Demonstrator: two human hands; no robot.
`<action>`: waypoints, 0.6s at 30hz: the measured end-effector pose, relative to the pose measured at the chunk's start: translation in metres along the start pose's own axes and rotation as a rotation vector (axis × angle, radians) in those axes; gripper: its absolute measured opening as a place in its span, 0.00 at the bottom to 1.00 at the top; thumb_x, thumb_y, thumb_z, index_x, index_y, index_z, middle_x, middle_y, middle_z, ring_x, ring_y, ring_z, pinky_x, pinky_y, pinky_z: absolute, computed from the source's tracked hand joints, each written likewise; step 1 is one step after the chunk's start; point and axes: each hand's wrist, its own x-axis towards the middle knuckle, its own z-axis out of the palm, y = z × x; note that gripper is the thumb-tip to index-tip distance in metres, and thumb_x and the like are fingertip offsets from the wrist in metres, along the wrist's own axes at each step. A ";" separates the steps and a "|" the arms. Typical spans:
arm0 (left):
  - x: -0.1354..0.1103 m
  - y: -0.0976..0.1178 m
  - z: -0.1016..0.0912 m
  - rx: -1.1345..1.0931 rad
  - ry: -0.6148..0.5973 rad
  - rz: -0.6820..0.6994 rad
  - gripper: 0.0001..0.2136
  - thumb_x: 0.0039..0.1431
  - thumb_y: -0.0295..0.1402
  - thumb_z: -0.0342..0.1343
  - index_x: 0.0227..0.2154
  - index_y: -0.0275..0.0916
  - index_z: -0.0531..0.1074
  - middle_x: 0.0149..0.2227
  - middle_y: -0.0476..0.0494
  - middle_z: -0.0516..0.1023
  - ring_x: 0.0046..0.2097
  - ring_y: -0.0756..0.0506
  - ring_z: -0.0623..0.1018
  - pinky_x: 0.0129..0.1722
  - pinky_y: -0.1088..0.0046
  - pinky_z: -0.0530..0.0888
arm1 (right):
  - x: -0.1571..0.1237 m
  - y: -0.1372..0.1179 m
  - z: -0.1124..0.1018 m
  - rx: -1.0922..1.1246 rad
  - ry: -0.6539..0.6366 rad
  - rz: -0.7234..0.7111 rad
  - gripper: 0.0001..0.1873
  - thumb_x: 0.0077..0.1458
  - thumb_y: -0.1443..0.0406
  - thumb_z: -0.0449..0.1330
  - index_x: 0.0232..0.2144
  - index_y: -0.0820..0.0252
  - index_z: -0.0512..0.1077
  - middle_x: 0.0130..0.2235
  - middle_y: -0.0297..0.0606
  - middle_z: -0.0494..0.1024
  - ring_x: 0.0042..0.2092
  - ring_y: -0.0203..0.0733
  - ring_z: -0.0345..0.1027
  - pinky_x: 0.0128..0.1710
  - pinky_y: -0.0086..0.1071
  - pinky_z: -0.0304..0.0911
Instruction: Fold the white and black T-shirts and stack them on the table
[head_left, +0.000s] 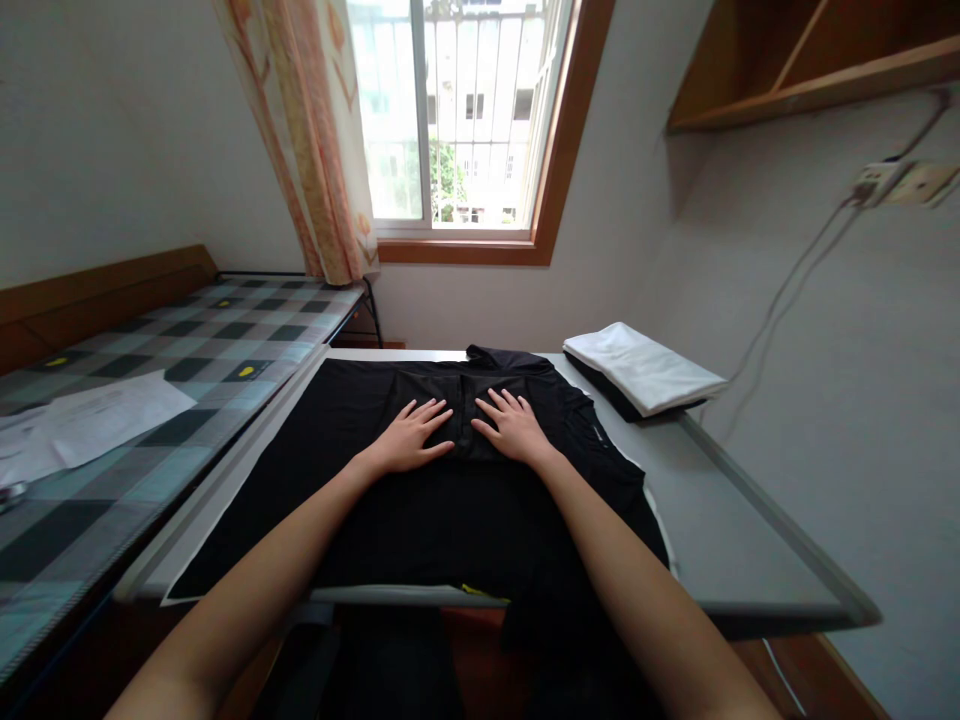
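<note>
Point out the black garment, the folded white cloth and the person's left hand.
black garment [450, 520]: head view, flat middle part.
folded white cloth [645, 368]: head view, top face.
left hand [411, 438]: head view, back of hand.

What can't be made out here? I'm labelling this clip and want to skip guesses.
Head view:
- Black garment: folds lost in darkness; the part beneath the left hand and right hand covered.
- Dark item under the white folded cloth: mostly hidden.
- Papers: print too small.
</note>
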 end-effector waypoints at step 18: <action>0.000 -0.001 0.000 0.079 -0.031 0.011 0.34 0.62 0.56 0.41 0.65 0.40 0.54 0.68 0.41 0.52 0.68 0.41 0.52 0.67 0.56 0.45 | 0.001 0.000 -0.001 0.020 -0.004 0.004 0.32 0.63 0.46 0.44 0.64 0.50 0.60 0.68 0.40 0.54 0.68 0.52 0.42 0.64 0.50 0.39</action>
